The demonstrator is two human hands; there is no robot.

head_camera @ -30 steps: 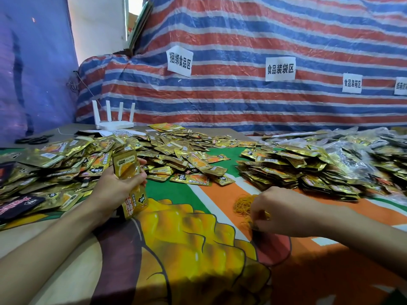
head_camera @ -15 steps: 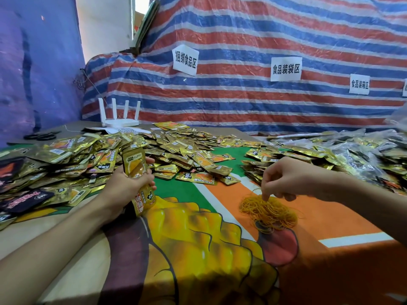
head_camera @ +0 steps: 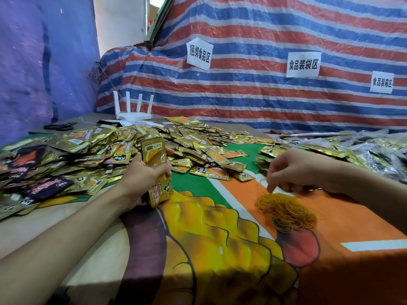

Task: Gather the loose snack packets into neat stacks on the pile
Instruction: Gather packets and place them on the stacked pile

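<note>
Left hand [head_camera: 141,175]: fingers wrapped round an upright stack of gold foil snack packets [head_camera: 154,155], lower edge near the counter [head_camera: 330,271], which is covered with an orange, green and yellow printed cloth. The stack stands at the near edge of the big pile of loose gold foil packets [head_camera: 77,155].

Right hand [head_camera: 293,170]: fingers curled, tips pointing down onto the tangled heap of thin yellow rubber bands [head_camera: 286,210]. We cannot tell whether a band is pinched yet.

Risks, as we judge them:
- Foil is slick, so the stack may fan out or shed packets if the one-handed grip loosens while the other hand is busy.
- The bands are tangled, so pulling one may lift several or drag the heap.
- A band stretched over uneven edges may skew the stack or snap off.

Counts:
- Hands: two.
- Held stack: one; we cannot count the packets in it.
- Rubber-band heap: one; the bands are too many to count.
- Loose gold packets: far too many to count, spread from the far left to the middle.
- Dark red-and-black packets [head_camera: 47,188]: at least two, left side.
- Clear plastic bags of packets [head_camera: 374,150]: several on the far right, number unclear.
- White four-antenna router [head_camera: 133,106]: one.
- Black scissors [head_camera: 59,127]: one pair.
- White paper signs [head_camera: 303,64] on the striped tarp: three.
</note>
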